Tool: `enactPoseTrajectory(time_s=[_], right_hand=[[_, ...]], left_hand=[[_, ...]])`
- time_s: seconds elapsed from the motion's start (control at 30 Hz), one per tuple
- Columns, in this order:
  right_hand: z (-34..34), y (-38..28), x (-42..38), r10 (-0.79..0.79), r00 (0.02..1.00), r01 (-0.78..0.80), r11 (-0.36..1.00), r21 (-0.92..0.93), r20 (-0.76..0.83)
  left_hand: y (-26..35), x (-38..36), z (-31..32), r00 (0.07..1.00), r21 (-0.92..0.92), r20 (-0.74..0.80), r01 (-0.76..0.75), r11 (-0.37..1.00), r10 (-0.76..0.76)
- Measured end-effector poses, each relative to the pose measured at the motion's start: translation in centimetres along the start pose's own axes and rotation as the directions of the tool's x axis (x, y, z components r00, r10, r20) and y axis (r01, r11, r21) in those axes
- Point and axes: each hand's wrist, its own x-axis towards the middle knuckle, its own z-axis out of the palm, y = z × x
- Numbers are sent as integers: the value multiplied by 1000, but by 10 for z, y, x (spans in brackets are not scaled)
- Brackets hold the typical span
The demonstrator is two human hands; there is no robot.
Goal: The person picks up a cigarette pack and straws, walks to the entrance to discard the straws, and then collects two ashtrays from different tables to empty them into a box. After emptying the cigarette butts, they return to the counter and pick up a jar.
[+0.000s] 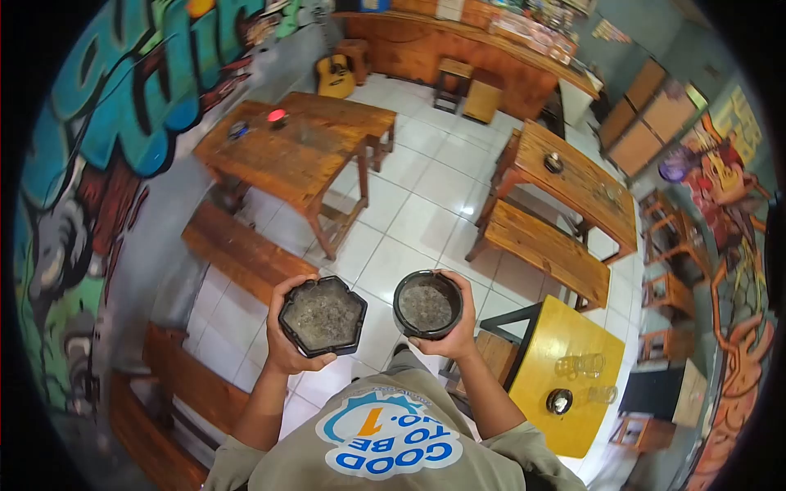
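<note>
My left hand (286,352) is closed around the side of a dark, many-sided ashtray (324,316). Grey ash covers the inside of it. A round black ashtray (427,304), also with grey ash inside, is gripped from its right side by my right hand (458,331). Both ashtrays are held level in front of my chest, a short gap apart, above the tiled floor. My fingers are partly hidden behind them.
At right, a yellow table (573,360) bears several glass mugs (591,364) and another ashtray (559,401). Wooden tables (319,147) and benches (540,250) stand on both sides of the white tiled floor (393,221). A guitar (336,78) leans near the counter (401,53).
</note>
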Motion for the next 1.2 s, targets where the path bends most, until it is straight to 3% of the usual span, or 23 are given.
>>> enactPoseTrajectory(time_s=[0.2, 0.37, 0.5, 0.63, 0.73, 0.9, 1.1, 1.2], right_hand=[[-49, 37, 47, 7, 977, -4, 1000, 15, -212], [-92, 58, 114, 38, 969, -52, 997, -54, -244], [-125, 79, 200, -21, 990, 11, 998, -67, -141], [-125, 98, 253, 29, 997, -33, 998, -50, -70], [-120, 122, 299, -41, 999, 42, 998, -49, 16], [-107, 168, 373, -17, 999, 18, 1000, -24, 28], [-120, 185, 465, -59, 998, 59, 997, -42, -1], [-132, 191, 497, -66, 993, 57, 994, -91, -102]], left_hand=[[-58, 103, 23, 988, -56, 147, 56, 997, -47], [-91, 187, 52, 984, 10, 174, 36, 999, -37], [-113, 259, 70, 985, -35, 169, -18, 999, 24], [-127, 297, 70, 997, -7, 81, -7, 1000, 8], [-145, 324, 58, 998, 21, 56, 0, 1000, -2], [-174, 393, 32, 990, -75, 11, 140, 987, -140], [-200, 517, 24, 987, -82, 132, 99, 992, -88], [-213, 583, 32, 965, 45, 261, -11, 999, -1]])
